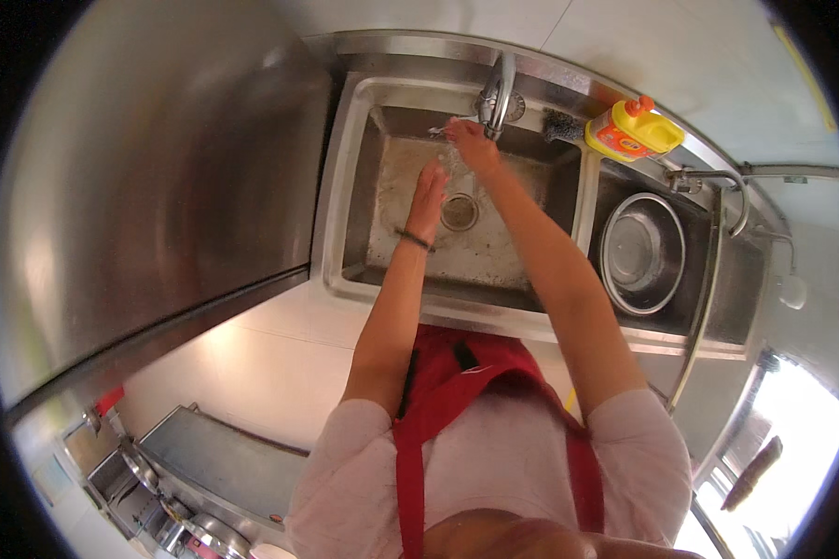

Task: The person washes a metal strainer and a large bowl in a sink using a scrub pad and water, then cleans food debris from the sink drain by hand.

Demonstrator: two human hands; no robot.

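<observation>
My left hand [429, 197], with a dark band [414, 239] at the wrist, is held over the stainless steel sink basin [475, 262]. Its fingers stretch towards the faucet and nothing shows in its grasp. Beside the spout of the curved chrome faucet [505, 91], my right hand [470, 145] is raised with bent fingers. Water splashes between the two hands. A small shiny streak shows at the right fingertips; whether it is water or a faucet lever is unclear. Below the hands, the round drain [459, 212] sits in the stained basin floor.
A yellow detergent jug [633, 131] with an orange cap stands on the sink ledge, beside a dark scouring pad [561, 127]. The right-hand basin holds a round metal bowl [631, 255] near a second faucet [734, 199]. A tall steel cabinet side [175, 195] borders the sink on the left.
</observation>
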